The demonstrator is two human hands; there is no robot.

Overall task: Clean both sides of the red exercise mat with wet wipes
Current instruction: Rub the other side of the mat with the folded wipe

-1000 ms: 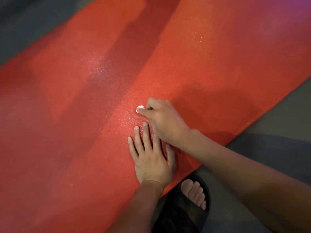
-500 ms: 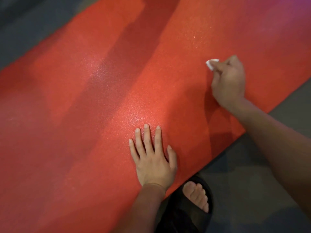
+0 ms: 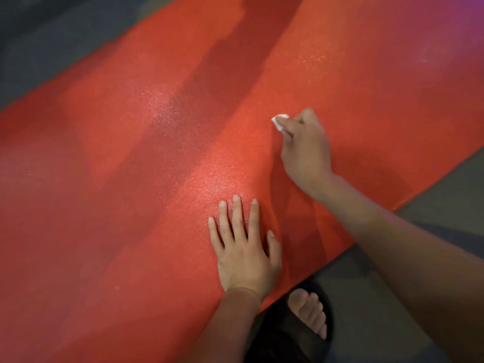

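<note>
A red textured foam exercise mat (image 3: 131, 205) is spread flat on the grey floor (image 3: 432, 205). A small white wet wipe (image 3: 279, 121) is pinched in the right hand (image 3: 306, 150); the left hand (image 3: 243, 247) is pressed flat, fingers straight. Wiping seems under way on one side; the underside probably remains.

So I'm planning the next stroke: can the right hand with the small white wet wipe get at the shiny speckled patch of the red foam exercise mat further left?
Probably yes. The right hand holds the wet wipe, and only bare red mat lies between it and the shiny patch. The flat left hand sits nearer, out of that path.
</note>
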